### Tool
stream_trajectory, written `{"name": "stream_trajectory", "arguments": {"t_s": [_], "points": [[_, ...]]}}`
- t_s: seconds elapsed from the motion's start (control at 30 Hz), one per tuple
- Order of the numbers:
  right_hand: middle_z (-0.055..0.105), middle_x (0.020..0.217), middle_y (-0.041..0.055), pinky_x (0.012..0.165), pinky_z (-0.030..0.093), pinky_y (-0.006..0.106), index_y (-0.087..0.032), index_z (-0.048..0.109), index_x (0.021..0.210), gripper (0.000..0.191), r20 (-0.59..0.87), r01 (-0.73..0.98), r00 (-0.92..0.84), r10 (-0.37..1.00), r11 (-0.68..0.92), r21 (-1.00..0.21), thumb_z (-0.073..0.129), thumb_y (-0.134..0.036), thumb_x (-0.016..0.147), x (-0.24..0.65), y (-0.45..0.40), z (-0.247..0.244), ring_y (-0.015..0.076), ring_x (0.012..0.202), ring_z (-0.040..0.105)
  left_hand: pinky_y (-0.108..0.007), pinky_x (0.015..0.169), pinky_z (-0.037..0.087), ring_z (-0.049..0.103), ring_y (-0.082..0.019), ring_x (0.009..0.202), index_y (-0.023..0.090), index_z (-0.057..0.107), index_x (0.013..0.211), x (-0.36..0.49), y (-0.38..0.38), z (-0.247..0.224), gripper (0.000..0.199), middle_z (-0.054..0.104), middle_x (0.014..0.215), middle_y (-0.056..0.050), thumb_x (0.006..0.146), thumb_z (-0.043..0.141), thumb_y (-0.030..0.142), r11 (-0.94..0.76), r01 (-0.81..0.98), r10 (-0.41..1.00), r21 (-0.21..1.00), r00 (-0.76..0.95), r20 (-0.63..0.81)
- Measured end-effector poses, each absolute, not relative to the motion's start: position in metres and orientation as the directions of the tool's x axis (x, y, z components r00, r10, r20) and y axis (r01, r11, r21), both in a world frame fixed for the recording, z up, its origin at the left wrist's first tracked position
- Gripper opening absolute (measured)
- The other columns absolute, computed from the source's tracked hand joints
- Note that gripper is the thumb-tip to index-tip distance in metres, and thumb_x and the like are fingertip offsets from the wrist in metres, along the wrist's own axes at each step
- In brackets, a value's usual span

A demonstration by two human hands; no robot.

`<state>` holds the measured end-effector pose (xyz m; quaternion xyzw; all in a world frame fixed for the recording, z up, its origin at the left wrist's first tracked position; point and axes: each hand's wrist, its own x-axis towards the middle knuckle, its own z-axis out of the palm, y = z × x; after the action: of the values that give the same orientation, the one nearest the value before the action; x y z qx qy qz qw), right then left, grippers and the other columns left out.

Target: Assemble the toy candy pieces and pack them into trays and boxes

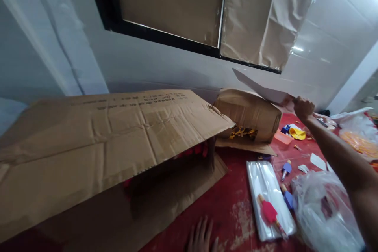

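My right hand (304, 108) is raised at the right, its fingers wrapped round the end of a pale flat sheet (262, 88) that reaches left above a smaller cardboard box (251, 112). Yellow pieces (243, 132) show in that box's opening. At the bottom edge, my left hand (202, 236) lies on the red tabletop (218, 204) with fingers spread and nothing in them. Left of it, a large cardboard box (118, 134) lies with its flap over a dark opening, where some red items (197, 149) show.
A stack of clear plastic sleeves (265, 189) bears a red item (268, 210). Blue items (286, 167) and a clear plastic bag (327, 208) lie to the right. Behind them are an orange tray (283, 137) and a yellow piece (297, 133). The wall has a covered window.
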<state>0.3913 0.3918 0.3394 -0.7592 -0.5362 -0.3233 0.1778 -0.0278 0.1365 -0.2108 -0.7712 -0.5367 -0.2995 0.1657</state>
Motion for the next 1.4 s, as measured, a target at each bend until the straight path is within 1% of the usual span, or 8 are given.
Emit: {"name": "stream_trajectory", "arguments": {"t_s": [0.2,0.37,0.5,0.6,0.73,0.97,1.2,1.4], "points": [[0.075,0.098,0.0133,0.071,0.041,0.033,-0.018,0.072,0.113,0.035,0.839,0.934,0.127,0.529,-0.348,0.078,0.061,-0.043,0.091,0.402,0.184,0.435,0.0244,0.081,0.065,-0.049,0.09,0.06,0.073,-0.032,0.105,0.015,0.075,0.114,-0.004,0.143,-0.14,0.043,0.076,0.115,-0.015,0.09,0.045,0.035,-0.404,0.765,0.842,0.501,0.097,0.531],[0.073,0.078,0.0049,0.066,0.042,0.031,-0.022,0.077,0.095,0.02,0.757,0.985,-0.043,0.652,-0.099,0.14,0.066,-0.038,0.086,0.394,0.022,0.45,0.0182,0.068,0.063,-0.05,0.11,0.05,0.06,-0.033,0.13,0.023,0.054,0.143,0.06,0.133,0.055,0.053,0.064,0.138,-0.014,0.093,0.054,0.039,-0.706,0.42,0.659,0.57,0.094,0.746],[0.07,0.071,0.0001,0.061,0.042,0.028,-0.025,0.076,0.082,0.021,0.58,0.98,-0.198,0.79,0.159,0.119,0.066,-0.043,0.088,0.374,-0.061,0.456,0.0132,0.061,0.059,-0.056,0.12,0.034,0.043,-0.038,0.144,0.021,0.045,0.152,0.109,0.097,0.216,0.075,0.052,0.151,-0.017,0.086,0.068,0.047,-0.824,0.205,0.566,0.528,0.315,0.762],[0.07,0.073,-0.0003,0.063,0.046,0.029,-0.025,0.077,0.083,0.027,0.512,0.964,-0.21,0.833,0.263,-0.032,0.067,-0.049,0.088,0.358,-0.099,0.463,0.0131,0.063,0.061,-0.051,0.107,0.047,0.06,-0.037,0.123,0.017,0.065,0.131,0.134,0.072,0.269,0.065,0.068,0.128,-0.016,0.076,0.077,0.052,-0.73,0.014,0.494,0.683,0.701,0.513],[0.073,0.09,0.0034,0.079,0.053,0.035,-0.026,0.077,0.099,0.028,0.621,0.967,-0.104,0.777,0.225,-0.12,0.068,-0.051,0.088,0.356,-0.121,0.446,0.0199,0.082,0.067,-0.031,0.072,0.054,0.068,-0.023,0.08,0.015,0.073,0.095,0.141,0.039,0.265,0.044,0.075,0.091,-0.007,0.08,0.069,0.056,-0.301,0.017,0.295,0.954,0.952,0.076],[0.065,0.126,0.0192,0.098,0.05,0.057,-0.017,0.055,0.14,0.057,0.734,0.916,0.344,0.586,-0.038,-0.398,0.054,-0.051,0.094,0.351,-0.087,0.306,0.0366,0.114,0.061,-0.034,0.075,0.056,0.071,-0.028,0.085,0.016,0.073,0.101,0.102,0.015,0.212,0.058,0.076,0.09,-0.008,0.072,0.074,0.066,0.021,0.051,0.575,0.998,0.816,-0.054],[0.07,0.096,0.0098,0.075,0.05,0.038,-0.02,0.059,0.111,0.037,0.446,0.636,0.476,0.757,0.054,-0.77,0.045,-0.051,0.096,0.296,-0.035,0.21,0.0258,0.086,0.065,-0.03,0.062,0.052,0.067,-0.024,0.068,0.014,0.072,0.087,0.035,0.065,0.14,0.059,0.074,0.08,-0.008,0.076,0.067,0.072,-0.072,0.223,0.774,0.972,0.628,-0.086],[0.061,0.074,0.0022,0.063,0.038,0.031,-0.023,0.059,0.084,0.035,0.251,0.629,0.24,0.938,0.047,-0.776,0.042,-0.052,0.095,0.275,-0.005,0.196,0.0199,0.069,0.055,-0.031,0.069,0.053,0.067,-0.026,0.079,0.016,0.075,0.089,-0.051,0.087,0.099,0.056,0.075,0.084,-0.008,0.071,0.071,0.069,-0.105,0.341,0.954,0.934,0.299,-0.002]]}}
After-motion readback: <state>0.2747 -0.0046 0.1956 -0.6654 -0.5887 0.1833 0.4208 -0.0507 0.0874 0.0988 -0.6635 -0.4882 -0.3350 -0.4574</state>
